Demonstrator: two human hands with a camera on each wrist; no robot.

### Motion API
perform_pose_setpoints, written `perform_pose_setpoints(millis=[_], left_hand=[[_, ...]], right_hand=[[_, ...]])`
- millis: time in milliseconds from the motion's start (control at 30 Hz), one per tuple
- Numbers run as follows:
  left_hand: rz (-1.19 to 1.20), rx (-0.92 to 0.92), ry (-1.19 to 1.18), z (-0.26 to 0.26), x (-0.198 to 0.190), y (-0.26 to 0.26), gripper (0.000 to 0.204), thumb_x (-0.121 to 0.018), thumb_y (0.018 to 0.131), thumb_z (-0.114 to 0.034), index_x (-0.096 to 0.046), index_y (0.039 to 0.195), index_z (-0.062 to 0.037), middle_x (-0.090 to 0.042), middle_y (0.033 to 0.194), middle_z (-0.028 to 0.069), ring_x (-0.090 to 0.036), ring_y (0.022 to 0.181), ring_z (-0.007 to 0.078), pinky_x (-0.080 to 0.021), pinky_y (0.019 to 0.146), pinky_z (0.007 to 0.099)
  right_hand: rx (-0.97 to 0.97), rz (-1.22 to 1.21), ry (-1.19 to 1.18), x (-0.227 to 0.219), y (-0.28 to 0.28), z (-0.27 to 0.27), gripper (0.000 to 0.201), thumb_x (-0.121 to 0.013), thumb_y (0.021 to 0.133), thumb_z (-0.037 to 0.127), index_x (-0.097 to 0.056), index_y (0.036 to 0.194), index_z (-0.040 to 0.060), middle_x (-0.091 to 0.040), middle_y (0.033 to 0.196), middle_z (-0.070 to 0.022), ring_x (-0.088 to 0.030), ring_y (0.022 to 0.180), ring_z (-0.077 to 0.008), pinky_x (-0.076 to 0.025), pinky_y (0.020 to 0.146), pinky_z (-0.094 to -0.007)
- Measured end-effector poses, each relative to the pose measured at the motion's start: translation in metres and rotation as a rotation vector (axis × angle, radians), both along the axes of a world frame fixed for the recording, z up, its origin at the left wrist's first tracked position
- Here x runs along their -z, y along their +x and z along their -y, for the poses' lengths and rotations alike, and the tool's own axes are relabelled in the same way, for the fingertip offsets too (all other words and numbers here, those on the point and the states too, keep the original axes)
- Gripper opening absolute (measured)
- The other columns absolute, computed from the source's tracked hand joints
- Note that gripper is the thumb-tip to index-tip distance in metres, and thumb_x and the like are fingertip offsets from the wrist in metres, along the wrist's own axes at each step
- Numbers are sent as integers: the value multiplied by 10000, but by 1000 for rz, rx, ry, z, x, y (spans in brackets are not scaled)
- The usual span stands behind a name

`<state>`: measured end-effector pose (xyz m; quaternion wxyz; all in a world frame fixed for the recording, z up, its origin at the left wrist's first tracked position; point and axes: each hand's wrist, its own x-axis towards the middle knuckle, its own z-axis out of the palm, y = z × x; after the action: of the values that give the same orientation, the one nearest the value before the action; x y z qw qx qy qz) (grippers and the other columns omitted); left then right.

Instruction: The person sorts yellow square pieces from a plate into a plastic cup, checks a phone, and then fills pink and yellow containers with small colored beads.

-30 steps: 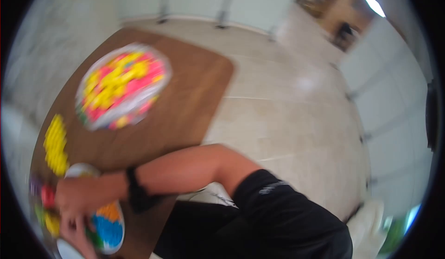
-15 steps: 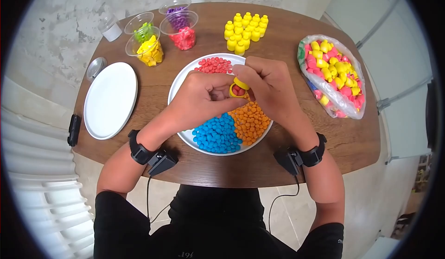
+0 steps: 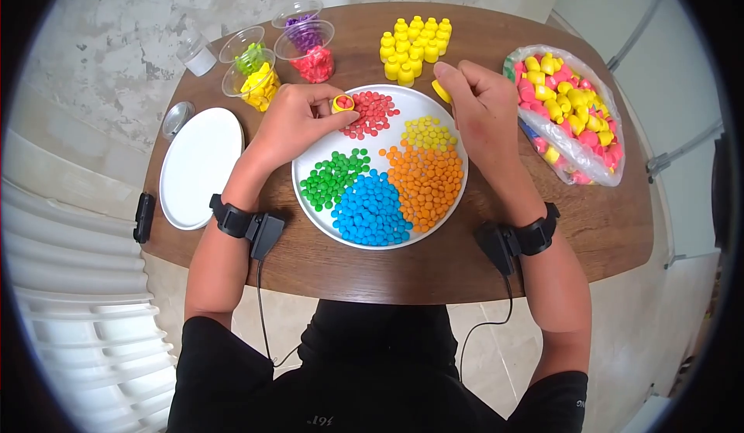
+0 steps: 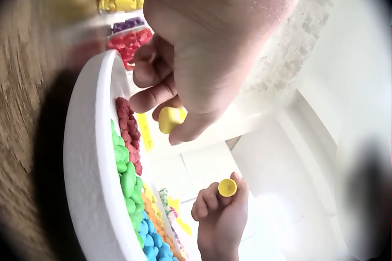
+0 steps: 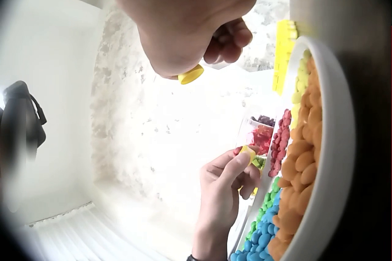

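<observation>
My left hand (image 3: pixel 296 123) pinches a small yellow bottle (image 3: pixel 343 104) with red pieces showing in its mouth, over the left edge of a round white plate (image 3: pixel 302 214). My right hand (image 3: pixel 485 115) holds a yellow cap (image 3: pixel 442 91) between thumb and finger, off the plate's upper right; the cap's hollow side shows in the left wrist view (image 4: pixel 227 187). Red pieces (image 3: pixel 373 114), yellow pieces (image 3: pixel 428 133), orange pieces (image 3: pixel 425 185), blue pieces (image 3: pixel 370 210) and green pieces (image 3: pixel 334 177) lie in separate groups on the plate.
Yellow bottles (image 3: pixel 414 44) stand grouped behind the plate. Clear cups with yellow (image 3: pixel 260 87), green, red (image 3: pixel 315 64) and purple pieces are at the back left. An oval white plate (image 3: pixel 201 170) lies left; a plastic bag (image 3: pixel 577 154) of yellow and pink items lies right.
Since half a second ago my hands have moved apart. The left has carried the bottle up and left; the right has carried the cap up and right, uncovering more of the plate.
</observation>
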<state>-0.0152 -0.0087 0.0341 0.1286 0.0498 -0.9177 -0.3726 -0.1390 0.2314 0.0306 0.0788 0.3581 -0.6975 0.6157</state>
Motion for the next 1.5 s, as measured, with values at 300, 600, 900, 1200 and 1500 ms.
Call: perform_pose_setpoints(millis=[300, 600, 900, 1200, 1500], left_hand=[[-24, -8, -507, -5, -2, -3, 382, -790, 849, -382, -720, 802, -9, -682, 696, 181, -670, 673, 372, -515, 640, 470], [26, -52, -481, -8, -8, -3, 433, -861, 769, -406, -735, 760, 8, -665, 658, 185, -671, 637, 339, -518, 614, 450], [71, -64, -414, -10, -13, 1, 350, -829, 824, -346, -790, 872, -1, -667, 663, 197, -671, 633, 353, -526, 636, 446], [-14, -2, -491, -8, -10, 1, 264, -760, 856, -249, -741, 926, 5, -692, 745, 228, -703, 740, 391, -552, 715, 489], [-106, 27, -566, -2, -1, -2, 349, -757, 802, -83, -771, 1143, -10, -743, 929, 199, -709, 749, 300, -564, 724, 410]], right_hand=[[3, -7, 41, -1, 3, 3, 468, -688, 995, 223, -432, 680, -10, -394, 595, 3, -343, 589, -64, -277, 525, -314], [13, -27, 5, 0, 3, 6, 503, -696, 966, 233, -399, 649, -20, -340, 549, -82, -340, 522, -131, -304, 498, -371], [24, -41, 14, 0, 3, 6, 498, -702, 954, 228, -408, 639, -20, -342, 539, -87, -344, 505, -145, -308, 492, -376], [25, -57, 33, 2, 2, 7, 494, -702, 951, 226, -414, 639, -26, -350, 537, -102, -356, 495, -156, -321, 493, -382], [22, -71, 21, 4, 1, 7, 489, -704, 940, 223, -417, 638, -31, -362, 532, -113, -369, 483, -170, -327, 494, -387]])
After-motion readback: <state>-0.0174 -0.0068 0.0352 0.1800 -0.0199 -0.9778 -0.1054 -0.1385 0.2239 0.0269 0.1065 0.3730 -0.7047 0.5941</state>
